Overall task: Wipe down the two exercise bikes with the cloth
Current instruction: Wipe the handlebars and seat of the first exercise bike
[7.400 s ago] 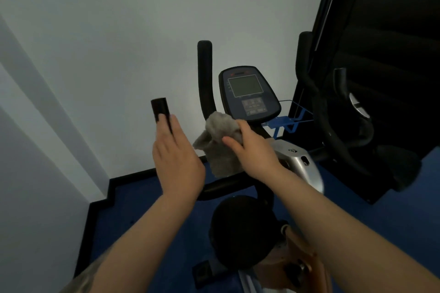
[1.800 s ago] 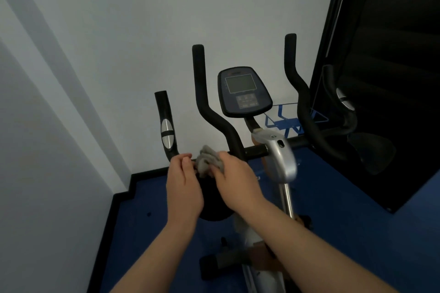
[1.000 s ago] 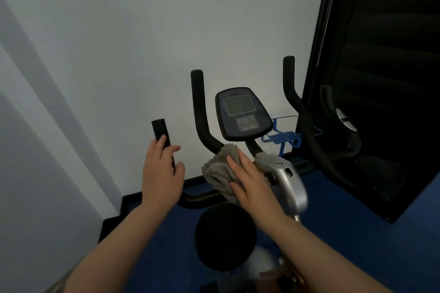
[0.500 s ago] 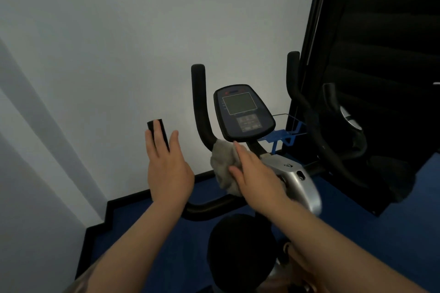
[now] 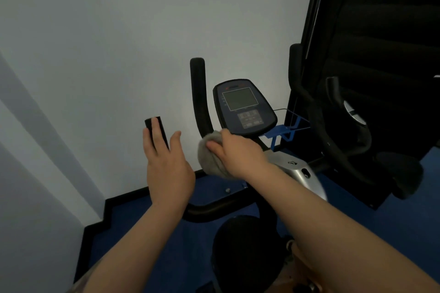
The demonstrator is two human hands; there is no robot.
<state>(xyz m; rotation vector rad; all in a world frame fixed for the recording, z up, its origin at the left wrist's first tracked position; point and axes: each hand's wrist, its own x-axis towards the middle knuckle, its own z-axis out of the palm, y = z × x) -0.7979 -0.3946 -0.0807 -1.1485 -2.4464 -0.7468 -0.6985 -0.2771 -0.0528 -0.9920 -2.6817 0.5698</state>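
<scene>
1. Left hand point(image 5: 167, 171): bare; no glove, ring or watch visible.
2. Right hand point(image 5: 240, 153): bare; no glove, ring or watch visible.
3. Both forearms: uncovered up to the lower frame edge; no sleeve visible.

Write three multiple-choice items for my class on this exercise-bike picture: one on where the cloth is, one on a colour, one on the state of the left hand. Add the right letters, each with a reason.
1. Where is the grey cloth?
A. Draped over the seat
B. Pressed against the handlebar post just below the console
C. Lying on the floor

2. What colour is the bottle holder behind the console?
A. Blue
B. Red
C. Yellow

3. How is the left hand?
A. Curled round the cloth
B. In a tight fist
C. Fingers straight, resting against the outer handlebar grip

Answers
1 B: the right hand holds the cloth there, under the console.
2 A: its frame shows clear blue.
3 C: the fingers lie straight along the black grip, not wrapped round it.
</scene>
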